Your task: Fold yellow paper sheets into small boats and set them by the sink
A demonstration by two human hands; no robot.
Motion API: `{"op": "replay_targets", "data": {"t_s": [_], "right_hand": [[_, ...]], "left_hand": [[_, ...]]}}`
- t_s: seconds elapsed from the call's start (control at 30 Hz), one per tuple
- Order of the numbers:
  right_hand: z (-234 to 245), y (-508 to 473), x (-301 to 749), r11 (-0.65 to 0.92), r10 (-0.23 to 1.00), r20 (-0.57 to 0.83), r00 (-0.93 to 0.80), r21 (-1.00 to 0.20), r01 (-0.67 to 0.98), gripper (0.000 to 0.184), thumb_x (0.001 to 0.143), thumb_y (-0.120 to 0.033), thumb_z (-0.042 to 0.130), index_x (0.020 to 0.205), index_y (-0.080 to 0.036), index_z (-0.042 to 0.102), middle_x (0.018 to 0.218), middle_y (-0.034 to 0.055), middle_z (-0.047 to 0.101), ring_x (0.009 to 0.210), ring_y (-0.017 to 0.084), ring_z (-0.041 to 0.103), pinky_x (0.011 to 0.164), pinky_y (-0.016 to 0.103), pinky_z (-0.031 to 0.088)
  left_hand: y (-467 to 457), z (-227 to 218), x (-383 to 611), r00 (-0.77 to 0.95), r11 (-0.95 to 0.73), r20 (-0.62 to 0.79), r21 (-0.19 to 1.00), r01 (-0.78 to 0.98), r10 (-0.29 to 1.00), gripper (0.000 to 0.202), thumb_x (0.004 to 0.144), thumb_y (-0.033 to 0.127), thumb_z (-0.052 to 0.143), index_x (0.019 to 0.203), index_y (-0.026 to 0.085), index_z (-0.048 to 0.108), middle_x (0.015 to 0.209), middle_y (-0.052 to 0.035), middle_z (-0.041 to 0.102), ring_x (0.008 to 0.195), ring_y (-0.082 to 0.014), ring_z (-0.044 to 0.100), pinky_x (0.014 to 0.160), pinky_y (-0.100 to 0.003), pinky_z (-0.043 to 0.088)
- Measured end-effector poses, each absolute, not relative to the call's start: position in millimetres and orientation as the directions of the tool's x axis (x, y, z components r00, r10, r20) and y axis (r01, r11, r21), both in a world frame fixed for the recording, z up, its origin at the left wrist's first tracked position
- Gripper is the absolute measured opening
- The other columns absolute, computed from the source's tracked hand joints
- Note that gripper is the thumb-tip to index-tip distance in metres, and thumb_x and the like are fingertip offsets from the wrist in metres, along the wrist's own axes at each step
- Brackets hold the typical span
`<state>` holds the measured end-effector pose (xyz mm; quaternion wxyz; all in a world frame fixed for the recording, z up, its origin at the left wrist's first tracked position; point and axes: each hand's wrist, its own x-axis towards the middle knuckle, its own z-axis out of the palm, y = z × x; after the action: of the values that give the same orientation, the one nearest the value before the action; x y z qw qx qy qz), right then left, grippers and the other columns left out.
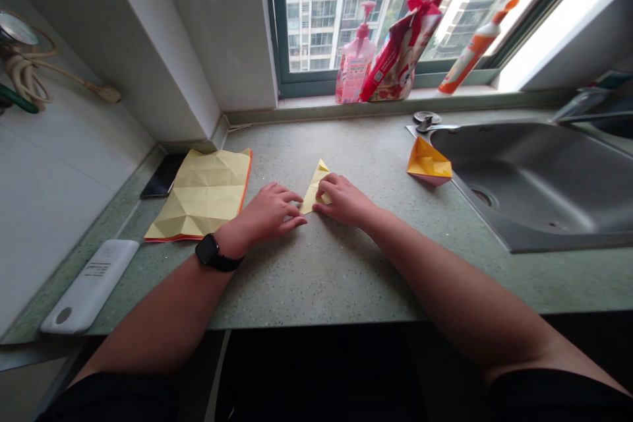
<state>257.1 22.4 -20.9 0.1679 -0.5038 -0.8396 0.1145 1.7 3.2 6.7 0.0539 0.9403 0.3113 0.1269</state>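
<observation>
A small piece of folded yellow paper [313,191], roughly triangular with a creased tip, lies on the countertop in front of me. My right hand [341,199] grips it from the right, thumb and fingers pinched on its edge and covering part of it. My left hand [277,210], wearing a black watch, is at the paper's lower left corner. Its fingers are apart, with the fingertips close to the paper; whether they touch it I cannot tell. Left of that hand rests a stack of creased yellow paper sheets [208,188] with orange edges showing beneath.
An orange folded paper box [429,161] stands beside the steel sink [544,171] on the right. A dark phone [164,176] and a white power bank [91,287] lie at left. A pink pump bottle [355,69], a red bag [403,53] and an orange-white bottle [472,53] line the windowsill.
</observation>
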Motion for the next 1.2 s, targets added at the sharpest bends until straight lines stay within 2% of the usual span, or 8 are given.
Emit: {"op": "replay_targets", "data": {"t_s": [0.17,0.33,0.43,0.57,0.7,0.8,0.97,1.2], "right_hand": [[-21,22,257,0.465,0.885,0.166,-0.435,-0.367,0.806,0.017,0.092,-0.03,0.084,0.096,-0.024,0.069,0.124,0.0119,0.068,0.118,0.03,0.064,0.105,0.044,0.054],[-20,22,257,0.467,0.884,0.158,-0.441,-0.356,0.809,0.017,0.093,-0.031,0.083,0.098,-0.024,0.07,0.125,0.0122,0.068,0.118,0.03,0.064,0.103,0.044,0.055],[-21,23,258,0.486,0.874,0.172,-0.455,-0.334,0.808,0.017,0.093,-0.033,0.083,0.099,-0.023,0.071,0.123,0.0126,0.069,0.116,0.03,0.065,0.102,0.043,0.055],[-21,23,259,0.517,0.856,0.199,-0.477,-0.301,0.802,0.017,0.093,-0.035,0.083,0.098,-0.024,0.072,0.12,0.012,0.072,0.114,0.03,0.066,0.099,0.043,0.055],[-15,26,265,0.509,0.861,0.222,-0.458,-0.351,0.786,0.009,0.1,-0.034,0.074,0.097,-0.025,0.076,0.11,0.0081,0.076,0.101,0.026,0.071,0.09,0.039,0.055],[-11,33,277,0.481,0.872,0.33,-0.362,-0.436,0.761,0.013,0.103,-0.028,0.065,0.102,-0.025,0.077,0.107,0.0065,0.078,0.092,0.022,0.073,0.084,0.036,0.054],[-13,51,299,0.348,0.892,0.433,-0.132,-0.468,0.813,0.013,0.099,-0.023,0.066,0.101,-0.024,0.079,0.111,0.0091,0.079,0.104,0.027,0.073,0.094,0.042,0.055],[-24,57,299,0.365,0.903,0.38,-0.199,-0.438,0.822,0.015,0.1,-0.025,0.068,0.102,-0.026,0.083,0.12,0.0089,0.079,0.111,0.028,0.071,0.102,0.045,0.054]], "left_hand": [[4,12,-4,0.771,-0.796,0.201,0.202,0.57,0.604,0.021,0.104,0.041,0.074,0.093,0.03,0.088,0.127,-0.0025,0.081,0.112,-0.0264,0.069,0.109,-0.049,0.046],[2,18,-5,0.764,-0.82,0.297,0.208,0.534,0.573,0.031,0.106,0.04,0.07,0.082,0.026,0.085,0.117,-0.0037,0.083,0.102,-0.0247,0.07,0.103,-0.046,0.05],[1,15,-1,0.756,-0.831,0.347,0.232,0.505,0.556,0.023,0.107,0.039,0.067,0.101,0.024,0.084,0.116,-0.006,0.082,0.105,-0.025,0.071,0.102,-0.044,0.052],[2,6,5,0.793,-0.845,0.296,0.249,0.474,0.532,0.024,0.107,0.037,0.068,0.123,0.024,0.081,0.124,-0.008,0.079,0.113,-0.0263,0.071,0.104,-0.045,0.053],[5,5,4,0.803,-0.835,0.242,0.257,0.487,0.544,0.018,0.108,0.032,0.066,0.11,0.023,0.081,0.116,-0.0063,0.08,0.109,-0.025,0.071,0.103,-0.043,0.051],[7,8,1,0.78,-0.812,0.233,0.221,0.539,0.581,0.017,0.106,0.028,0.065,0.098,0.021,0.078,0.104,-0.0064,0.079,0.101,-0.0245,0.069,0.098,-0.042,0.051],[13,5,-3,0.744,-0.78,0.236,0.213,0.588,0.625,0.017,0.103,0.019,0.063,0.092,0.02,0.075,0.095,-0.0065,0.076,0.09,-0.0227,0.066,0.09,-0.039,0.051],[17,-5,-2,0.737,-0.783,0.277,0.32,0.534,0.616,0.02,0.1,0.012,0.06,0.099,0.021,0.078,0.1,-0.0063,0.078,0.093,-0.0214,0.069,0.098,-0.041,0.055]]}}
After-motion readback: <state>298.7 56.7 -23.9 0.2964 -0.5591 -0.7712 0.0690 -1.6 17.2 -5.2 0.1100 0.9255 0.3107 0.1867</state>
